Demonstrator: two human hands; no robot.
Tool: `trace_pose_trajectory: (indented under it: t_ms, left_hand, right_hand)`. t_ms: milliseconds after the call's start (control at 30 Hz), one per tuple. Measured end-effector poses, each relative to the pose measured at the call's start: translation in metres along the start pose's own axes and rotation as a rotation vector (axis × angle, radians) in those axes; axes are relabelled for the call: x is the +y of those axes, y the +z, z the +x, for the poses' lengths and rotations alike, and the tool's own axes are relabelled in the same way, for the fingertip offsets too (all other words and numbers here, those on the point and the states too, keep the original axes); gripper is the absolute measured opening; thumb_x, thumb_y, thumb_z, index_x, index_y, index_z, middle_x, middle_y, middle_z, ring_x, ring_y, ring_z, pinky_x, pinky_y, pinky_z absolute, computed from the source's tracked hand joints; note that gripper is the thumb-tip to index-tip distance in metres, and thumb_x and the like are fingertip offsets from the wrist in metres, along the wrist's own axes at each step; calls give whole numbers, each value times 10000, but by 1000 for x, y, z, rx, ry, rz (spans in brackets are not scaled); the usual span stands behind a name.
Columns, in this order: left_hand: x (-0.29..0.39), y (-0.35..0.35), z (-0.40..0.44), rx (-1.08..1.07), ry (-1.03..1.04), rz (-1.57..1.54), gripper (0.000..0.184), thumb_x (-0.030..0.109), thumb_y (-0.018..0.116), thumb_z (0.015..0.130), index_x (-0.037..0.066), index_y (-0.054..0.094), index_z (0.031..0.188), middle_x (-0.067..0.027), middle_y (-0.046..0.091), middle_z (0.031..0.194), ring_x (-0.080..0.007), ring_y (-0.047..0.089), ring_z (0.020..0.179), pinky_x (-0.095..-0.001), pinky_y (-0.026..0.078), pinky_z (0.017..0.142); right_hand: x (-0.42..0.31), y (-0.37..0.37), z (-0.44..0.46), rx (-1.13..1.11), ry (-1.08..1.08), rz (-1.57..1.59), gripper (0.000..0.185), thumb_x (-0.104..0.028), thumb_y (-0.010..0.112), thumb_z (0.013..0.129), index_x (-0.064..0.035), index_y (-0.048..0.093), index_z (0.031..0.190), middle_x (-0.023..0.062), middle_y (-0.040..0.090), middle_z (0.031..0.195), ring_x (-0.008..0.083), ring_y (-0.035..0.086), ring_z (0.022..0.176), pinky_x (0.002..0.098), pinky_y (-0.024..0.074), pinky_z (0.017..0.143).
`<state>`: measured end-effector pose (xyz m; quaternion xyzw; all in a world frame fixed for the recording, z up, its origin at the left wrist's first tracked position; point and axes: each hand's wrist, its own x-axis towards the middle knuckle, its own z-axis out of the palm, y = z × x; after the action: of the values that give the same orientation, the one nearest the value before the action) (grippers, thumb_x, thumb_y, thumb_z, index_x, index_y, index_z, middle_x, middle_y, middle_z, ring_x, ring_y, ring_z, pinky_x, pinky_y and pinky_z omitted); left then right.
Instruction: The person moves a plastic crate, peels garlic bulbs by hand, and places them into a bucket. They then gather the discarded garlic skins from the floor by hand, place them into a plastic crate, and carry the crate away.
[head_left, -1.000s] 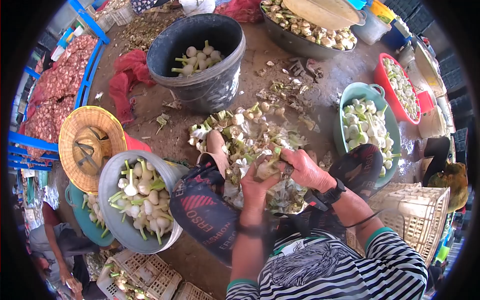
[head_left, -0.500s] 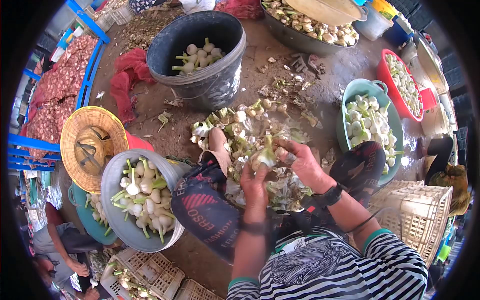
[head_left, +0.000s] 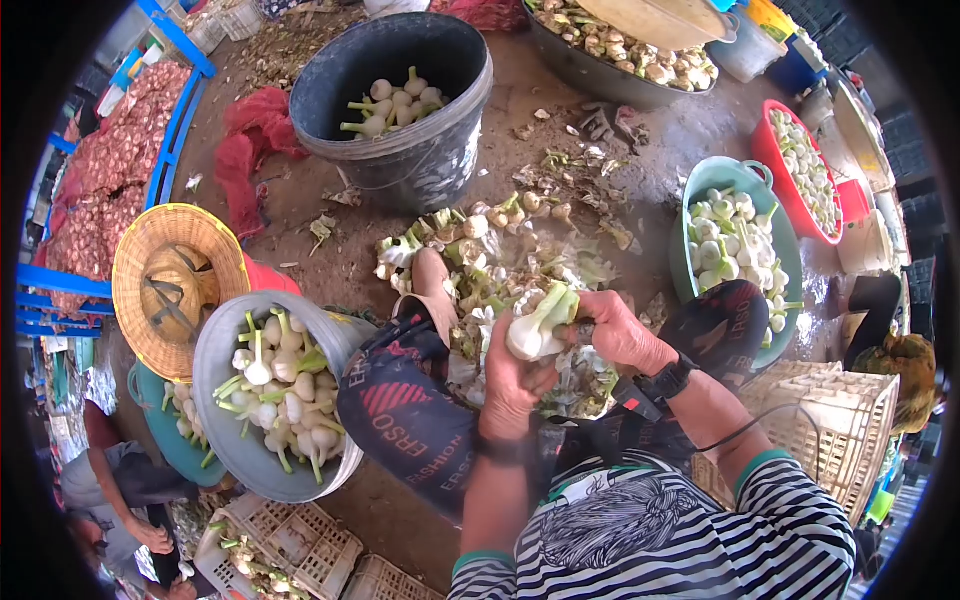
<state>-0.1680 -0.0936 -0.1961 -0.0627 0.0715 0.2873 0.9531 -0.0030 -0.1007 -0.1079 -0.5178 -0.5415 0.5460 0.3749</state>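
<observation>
A whitish garlic bulb (head_left: pixel 530 336) with a thick pale-green stem lies in my left hand (head_left: pixel 508 378), whose fingers are wrapped round its left side and underside. My right hand (head_left: pixel 622 332) is closed beside the stem end, just right of the bulb. Something small and dark shows at its fingertips, too blurred to name. Beneath both hands, a heap of garlic peelings and bulbs (head_left: pixel 490 265) covers the ground between my legs.
A grey bucket of garlic (head_left: pixel 215 440) stands by my left knee, near a wicker basket (head_left: pixel 130 270). Ahead is a dark bucket (head_left: pixel 400 165). A green basin (head_left: pixel 683 250) and red basin (head_left: pixel 765 150) hold garlic on the right, above a plastic crate (head_left: pixel 840 420). Another person (head_left: pixel 120 490) sits lower left.
The bulb has turned: its stem now points up and right, and its surface looks whiter and cleaner. My right hand has come down and closed beside the stem. The view has shifted slightly.
</observation>
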Motion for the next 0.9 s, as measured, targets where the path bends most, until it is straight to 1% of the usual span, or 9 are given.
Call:
trace_pose_trajectory:
  t_ms: [67, 167, 267, 300, 433, 633, 767, 833, 900]
  left_hand:
    - [0, -19, 1, 23, 31, 53, 512, 545, 429, 885, 91, 556, 1086, -87, 603, 912, -152, 570, 590, -219, 348, 359]
    - [-13, 16, 5, 767, 301, 568, 544, 522, 429, 901, 102, 453, 1246, -118, 528, 1126, -178, 602, 774, -273, 466, 500]
    - [-26, 31, 2, 451, 429, 828, 613, 454, 458, 911, 82, 301, 1373, -120, 413, 1285, -190, 535, 1026, -351, 487, 760]
    - [-29, 33, 0, 397, 411, 677, 693, 276, 625, 837, 38, 286, 1392, -81, 451, 1239, -163, 468, 1081, -294, 407, 894]
    - [-17, 26, 5, 357, 521, 748, 669, 165, 707, 762, 24, 388, 1332, -70, 456, 1224, -165, 454, 1097, -295, 366, 952]
    - [-15, 21, 9, 265, 428, 740, 466, 207, 728, 758, 8, 538, 1134, -54, 532, 1029, -144, 551, 862, -267, 491, 658]
    - [-16, 27, 8, 312, 362, 620, 332, 204, 690, 793, 17, 553, 1031, -22, 562, 882, -129, 569, 690, -264, 492, 574]
    - [-32, 21, 9, 331, 584, 837, 273, 218, 651, 823, 27, 554, 994, -30, 571, 883, -135, 578, 699, -270, 486, 533]
    - [-24, 9, 15, 315, 383, 343, 223, 262, 573, 880, 46, 550, 929, -39, 580, 881, -158, 591, 754, -282, 487, 525]
  right_hand:
    - [9, 1, 0, 9, 145, 121, 212, -11, 620, 762, 19, 599, 971, 147, 581, 798, 342, 552, 756, 340, 454, 713]
    - [27, 4, 3, 299, -29, -431, 198, -4, 596, 733, 10, 596, 930, 143, 588, 827, 341, 561, 778, 361, 463, 719]
    - [26, 13, -6, 222, -94, -879, 160, -14, 582, 684, -10, 572, 843, 153, 567, 816, 353, 562, 794, 407, 465, 700]
    - [30, 19, -6, 139, -230, -777, 186, 21, 547, 583, -1, 502, 762, 170, 522, 790, 401, 520, 754, 463, 437, 640]
    - [29, 27, -10, -2, -124, -456, 130, -3, 554, 701, 28, 553, 827, 163, 572, 768, 318, 571, 714, 391, 455, 641]
    - [23, 12, -19, -45, 103, 23, 103, 2, 511, 782, 51, 572, 848, 60, 550, 690, 113, 529, 698, 297, 437, 590]
    - [15, 12, -25, 17, 226, 316, 129, -68, 558, 855, 36, 615, 907, 9, 594, 747, 89, 552, 724, 243, 443, 575]
    - [8, 18, -30, 140, 141, 244, 161, -85, 574, 861, 31, 609, 968, 29, 614, 816, 112, 575, 768, 253, 465, 614]
    - [8, 15, -29, 220, 83, 465, 218, -110, 574, 865, 14, 589, 1044, 69, 623, 928, 158, 593, 835, 294, 487, 680]
